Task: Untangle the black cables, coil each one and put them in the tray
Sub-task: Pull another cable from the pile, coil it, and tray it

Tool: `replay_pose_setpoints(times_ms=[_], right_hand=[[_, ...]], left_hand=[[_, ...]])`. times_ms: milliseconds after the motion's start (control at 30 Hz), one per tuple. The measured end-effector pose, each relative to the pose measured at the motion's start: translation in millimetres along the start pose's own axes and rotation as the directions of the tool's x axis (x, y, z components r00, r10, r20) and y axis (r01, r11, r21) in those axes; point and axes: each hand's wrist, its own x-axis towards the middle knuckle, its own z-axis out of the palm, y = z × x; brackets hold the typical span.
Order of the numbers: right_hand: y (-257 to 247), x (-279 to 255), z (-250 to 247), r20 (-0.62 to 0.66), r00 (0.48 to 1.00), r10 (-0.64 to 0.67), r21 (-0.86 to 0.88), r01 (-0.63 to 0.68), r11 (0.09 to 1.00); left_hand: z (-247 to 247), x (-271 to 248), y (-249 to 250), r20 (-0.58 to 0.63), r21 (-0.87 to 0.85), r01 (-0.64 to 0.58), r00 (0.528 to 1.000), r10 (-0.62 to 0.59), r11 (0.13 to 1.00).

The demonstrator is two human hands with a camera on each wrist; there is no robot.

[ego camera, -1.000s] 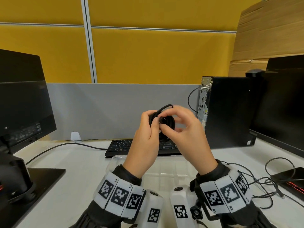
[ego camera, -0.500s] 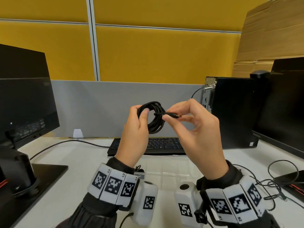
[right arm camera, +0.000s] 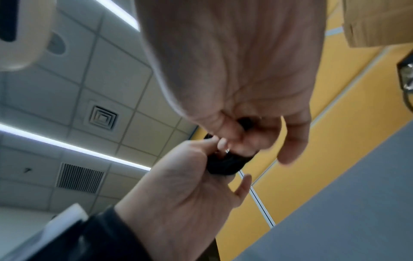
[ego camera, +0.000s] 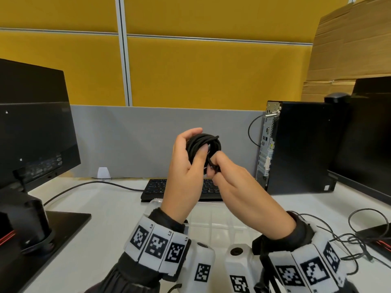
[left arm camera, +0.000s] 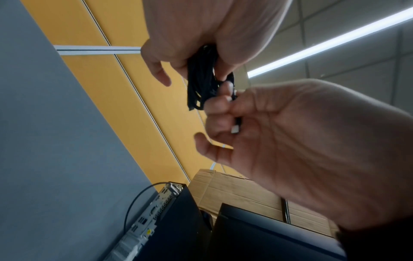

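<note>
Holding a coiled cable above the tray

Left hand (ego camera: 186,166) grips black cable coil (ego camera: 203,144), thumb across its loops, raised over clear plastic tray (ego camera: 211,220). Right hand (ego camera: 239,187) pinches the cable's plug end (left arm camera: 236,127) at the coil's lower edge. More loose black cables (ego camera: 355,240) lie on desk, right.

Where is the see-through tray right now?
In the head view the clear tray sits on the white desk, in the middle, just in front of the black keyboard and below both raised hands.
</note>
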Motion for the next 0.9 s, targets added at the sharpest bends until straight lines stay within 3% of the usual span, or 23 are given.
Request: replay_pose_setpoints(times_ms=[100, 233, 367, 533, 700, 800, 900], right_hand=[[0, -1, -3, -0.007, 1.000, 0.028, 0.056, -0.028, 0.998], [4, 1, -4, -0.162, 0.986, -0.029, 0.035, 0.036, 0.999], [11, 3, -3, -0.030, 1.000, -0.007, -0.162, 0.002, 0.987], [8, 2, 0, -0.048, 0.999, 0.008, -0.105, -0.013, 0.994], [10, 6, -1, 0.024, 0.999, 0.031, -0.179, -0.027, 0.984], [12, 9, -4, 0.034, 0.999, 0.032, -0.126, -0.027, 0.992], [12, 12, -2, 0.048, 0.995, 0.090, 0.107, -0.095, 0.990]], left_hand=[[4, -1, 1, 0.008, -0.067, 0.039, 0.999, -0.038, 0.997], [6, -3, -1, 0.019, -0.080, 0.064, 0.998, -0.063, 0.995], [0, 1, -3, -0.028, -0.073, 0.027, 0.999, -0.029, 0.997], [-3, 2, -7, -0.022, 0.002, -0.041, 0.999, 0.041, 0.999], [-5, 1, -16, 0.021, 0.191, -0.124, 0.992, 0.122, 0.974], [-4, 0, -15, 0.071, 0.256, -0.145, 0.989, 0.131, 0.956], [-2, -1, -14, 0.104, 0.247, -0.146, 0.987, 0.124, 0.958]])
